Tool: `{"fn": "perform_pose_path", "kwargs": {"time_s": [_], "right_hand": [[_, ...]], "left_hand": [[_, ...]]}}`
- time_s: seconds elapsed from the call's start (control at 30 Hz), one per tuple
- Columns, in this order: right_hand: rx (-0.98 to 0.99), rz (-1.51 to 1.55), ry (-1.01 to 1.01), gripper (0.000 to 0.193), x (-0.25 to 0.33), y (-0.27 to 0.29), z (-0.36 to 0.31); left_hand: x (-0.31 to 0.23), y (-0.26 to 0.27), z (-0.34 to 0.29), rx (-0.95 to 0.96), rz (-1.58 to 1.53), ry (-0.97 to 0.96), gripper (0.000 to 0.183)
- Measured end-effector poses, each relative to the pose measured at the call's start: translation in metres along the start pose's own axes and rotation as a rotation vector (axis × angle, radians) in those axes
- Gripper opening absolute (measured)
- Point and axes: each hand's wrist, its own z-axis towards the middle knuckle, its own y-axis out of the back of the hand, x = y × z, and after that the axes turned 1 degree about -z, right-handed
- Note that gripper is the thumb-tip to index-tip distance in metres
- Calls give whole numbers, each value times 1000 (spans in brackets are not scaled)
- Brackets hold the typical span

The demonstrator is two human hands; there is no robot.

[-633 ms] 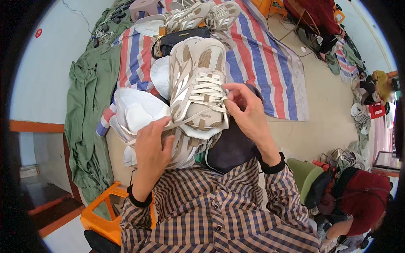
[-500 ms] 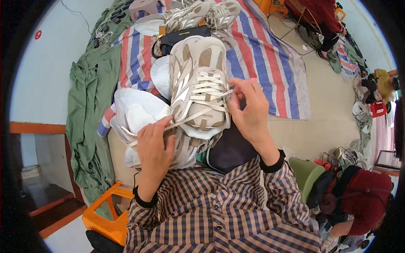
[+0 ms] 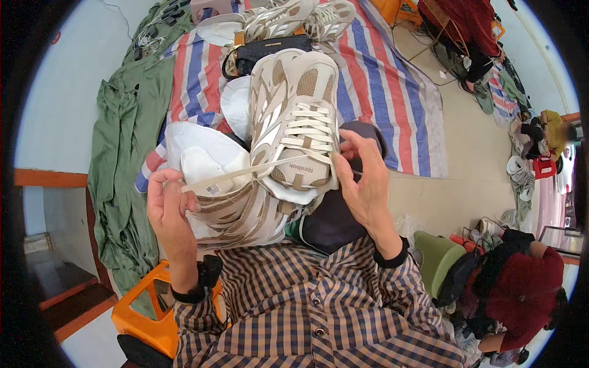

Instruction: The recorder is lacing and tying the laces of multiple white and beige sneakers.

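Note:
A beige and white sneaker (image 3: 294,116) rests in front of me, toe pointing away, with cream laces crossing its front. From its upper eyelets a flat cream shoelace (image 3: 245,170) runs taut to the left, and my left hand (image 3: 173,205) pinches its free end. My right hand (image 3: 367,184) grips the sneaker's right side near the collar, thumb at the edge; its other fingertips are partly hidden. Beneath the lace, next to my left hand, lies another sneaker (image 3: 227,214) with white lining or paper (image 3: 205,156) bulging out.
A striped red, white and blue sheet (image 3: 411,122) covers the floor ahead, bearing more sneakers (image 3: 282,18) and a black pouch (image 3: 267,52). Green cloth (image 3: 126,165) lies at left. An orange stool (image 3: 147,310) stands lower left. Other people (image 3: 521,294) sit at right.
My left hand has moved left and drawn the lace out straight. My right hand has shifted slightly down along the sneaker's side. The sneaker has tilted a little to the right.

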Motion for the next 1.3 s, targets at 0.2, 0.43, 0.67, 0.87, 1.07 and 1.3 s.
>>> {"fn": "perform_pose_path", "kwargs": {"time_s": [0.2,0.43,0.67,0.87,1.07,1.3], "right_hand": [[159,38,-295,33,-10,22,-21],[164,657,-488,30,-4,56,-34],[336,207,-462,17,-5,52,-46],[136,-211,18,9,-16,57,-49],[243,33,35,6,18,63,-51],[437,94,293,25,29,31,-79]], "left_hand": [[4,-3,-15,22,287,7,14],[3,-4,-15,-21,212,0,12],[3,-13,-10,42,798,-210,14],[-10,-55,1,179,666,-414,17],[-14,-104,6,462,737,-546,17],[3,-126,-2,571,1289,-748,26]]}}
